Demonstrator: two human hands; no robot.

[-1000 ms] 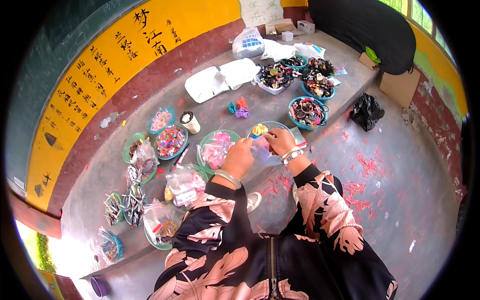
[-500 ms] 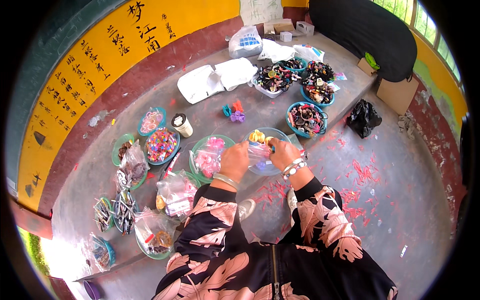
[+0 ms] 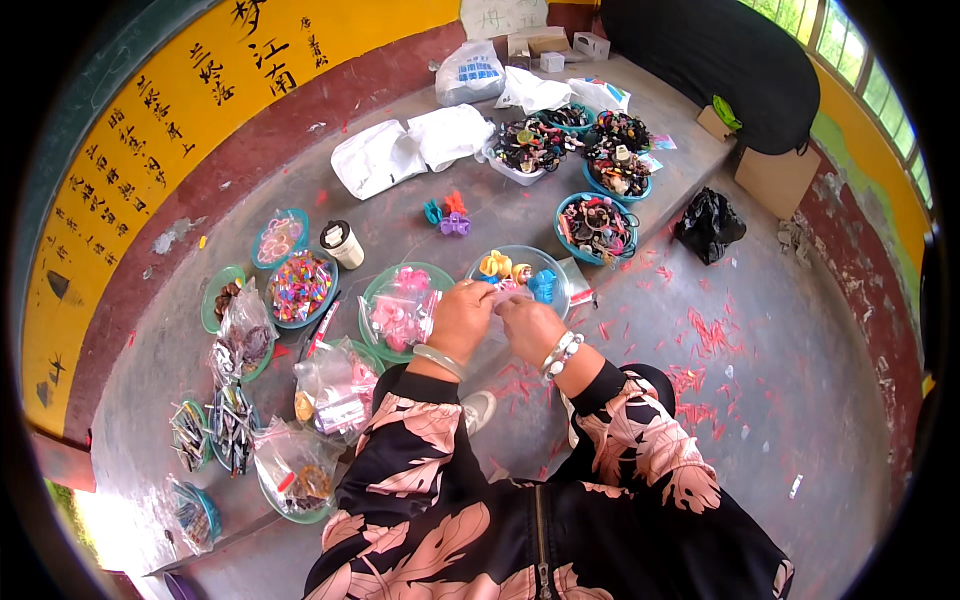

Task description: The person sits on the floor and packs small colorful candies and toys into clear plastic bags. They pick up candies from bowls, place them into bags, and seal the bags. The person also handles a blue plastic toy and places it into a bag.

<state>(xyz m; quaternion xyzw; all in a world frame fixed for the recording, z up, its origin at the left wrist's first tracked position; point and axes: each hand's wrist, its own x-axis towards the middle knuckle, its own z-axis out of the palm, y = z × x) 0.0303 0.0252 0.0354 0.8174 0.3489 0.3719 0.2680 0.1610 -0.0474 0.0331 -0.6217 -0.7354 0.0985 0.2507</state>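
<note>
My left hand point(image 3: 463, 320) and right hand point(image 3: 532, 328) pinch the clear bag point(image 3: 511, 294) between them at the bowl's point(image 3: 564, 298) near side; probably light, limp, slippery, so best gripped by its edges.

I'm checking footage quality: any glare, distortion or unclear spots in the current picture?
Head view: glare whitens the lower-left end of the platform; head view: the yellow wall band curves strongly; head view: the left hand and right hand partly hide the clear plastic between them.
</note>
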